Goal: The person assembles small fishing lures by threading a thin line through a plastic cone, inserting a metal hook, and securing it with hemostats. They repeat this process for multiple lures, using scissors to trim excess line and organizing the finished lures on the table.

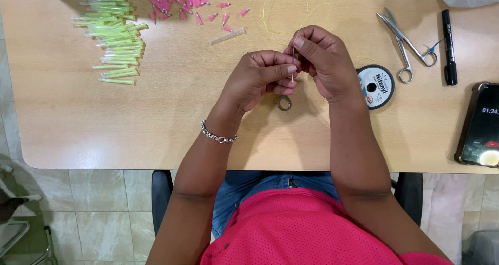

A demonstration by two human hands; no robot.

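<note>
Over the middle of the wooden table (104, 119), my left hand (260, 75) and my right hand (325, 57) meet. Between the fingertips of both stands a thin metal needle (293, 54), upright, pinched by the right thumb and forefinger. The left fingers close around its lower end and something with a small metal ring (284, 103) that hangs below them. A thin yellow thread (270, 15) loops on the table beyond my hands. A spool of thread (375, 86) lies just right of my right wrist.
A pile of green-tipped clear tubes (115, 33) lies at the back left, with pink plastic tips (176, 2) scattered beside it and one clear tube (227, 36) apart. Metal forceps (408, 44), a black marker (449, 46) and a phone (481, 124) lie at the right.
</note>
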